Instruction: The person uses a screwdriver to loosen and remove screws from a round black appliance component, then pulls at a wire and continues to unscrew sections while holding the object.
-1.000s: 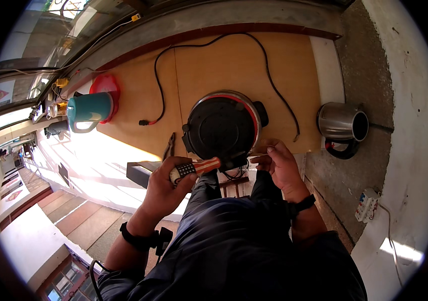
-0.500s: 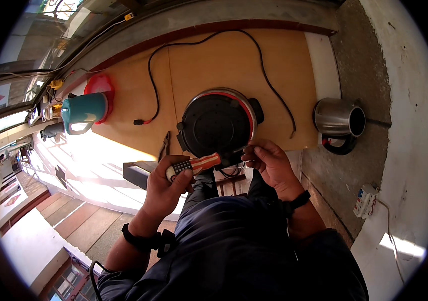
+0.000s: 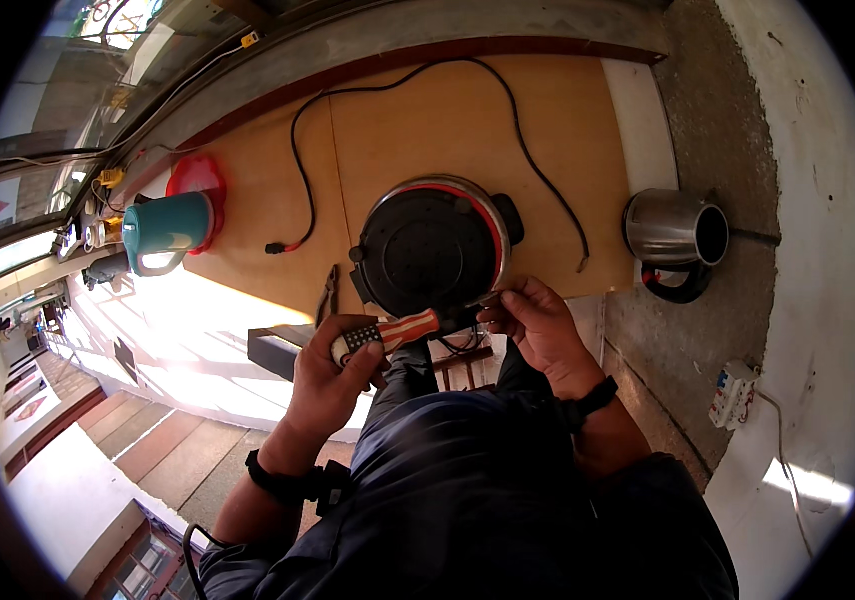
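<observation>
Screwdriver (image 3: 387, 334), orange-and-white striped handle, held level at the near edge of the upturned black round appliance (image 3: 434, 248) on the wooden table (image 3: 557, 130), left hand (image 3: 332, 372) wrapped tight around the handle, right hand (image 3: 532, 322) fingertips pinching near its tip; teal jug (image 3: 165, 230) and steel kettle (image 3: 675, 230) well apart.

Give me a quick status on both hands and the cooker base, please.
Left hand gripping screwdriver. Right hand pinching its tip end at upturned round cooker base. Black cord trails across the wooden table.
</observation>
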The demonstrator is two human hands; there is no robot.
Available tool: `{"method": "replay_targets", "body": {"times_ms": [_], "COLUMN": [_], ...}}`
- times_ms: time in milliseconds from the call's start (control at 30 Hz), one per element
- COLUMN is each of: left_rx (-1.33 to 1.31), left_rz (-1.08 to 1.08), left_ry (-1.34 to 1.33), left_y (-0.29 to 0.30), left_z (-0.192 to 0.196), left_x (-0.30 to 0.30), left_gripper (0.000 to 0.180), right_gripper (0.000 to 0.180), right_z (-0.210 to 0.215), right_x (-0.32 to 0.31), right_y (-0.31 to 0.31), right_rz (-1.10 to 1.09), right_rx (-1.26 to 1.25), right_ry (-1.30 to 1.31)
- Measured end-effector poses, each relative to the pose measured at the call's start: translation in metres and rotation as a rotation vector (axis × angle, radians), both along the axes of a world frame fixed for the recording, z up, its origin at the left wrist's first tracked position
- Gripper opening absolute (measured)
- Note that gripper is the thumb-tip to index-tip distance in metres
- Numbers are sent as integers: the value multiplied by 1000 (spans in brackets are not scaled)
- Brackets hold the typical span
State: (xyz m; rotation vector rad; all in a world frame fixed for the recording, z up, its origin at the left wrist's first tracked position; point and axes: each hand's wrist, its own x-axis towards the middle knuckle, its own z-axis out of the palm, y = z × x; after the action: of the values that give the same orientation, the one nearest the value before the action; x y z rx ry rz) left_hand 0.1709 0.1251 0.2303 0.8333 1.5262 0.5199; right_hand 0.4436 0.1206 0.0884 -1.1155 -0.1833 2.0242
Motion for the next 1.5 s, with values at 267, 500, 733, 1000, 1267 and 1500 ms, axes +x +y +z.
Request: {"method": "replay_targets", "body": {"times_ms": [267,500,733,1000,1267,1500], "left_rx": [171,410,389,-182,-79,-78], "left_rz": [-283,-533,-489,-140,-218,-220], "left_ry": [243,380,329,60,200,209], "left_y": [-2,5,5,9,1,-1], "left_z": [0,-1,-3,7,-1,-2], "left_x": [-1,-6,-9,-5,-10,-8], "left_gripper": [37,39,33,31,33,33], "right_gripper": [8,10,13,15,22,22], "right_z": [-1,6,4,0,-12,-25], "right_x": [-2,-1,-2,-7,-9,-15], "right_y": [-1,3,6,1,-4,-7], "right_rz": [-21,54,139,173,171,185], "right_rx": [11,39,119,85,-19,-51], "right_ry": [-35,-159,-254,-230,-111,-68]}}
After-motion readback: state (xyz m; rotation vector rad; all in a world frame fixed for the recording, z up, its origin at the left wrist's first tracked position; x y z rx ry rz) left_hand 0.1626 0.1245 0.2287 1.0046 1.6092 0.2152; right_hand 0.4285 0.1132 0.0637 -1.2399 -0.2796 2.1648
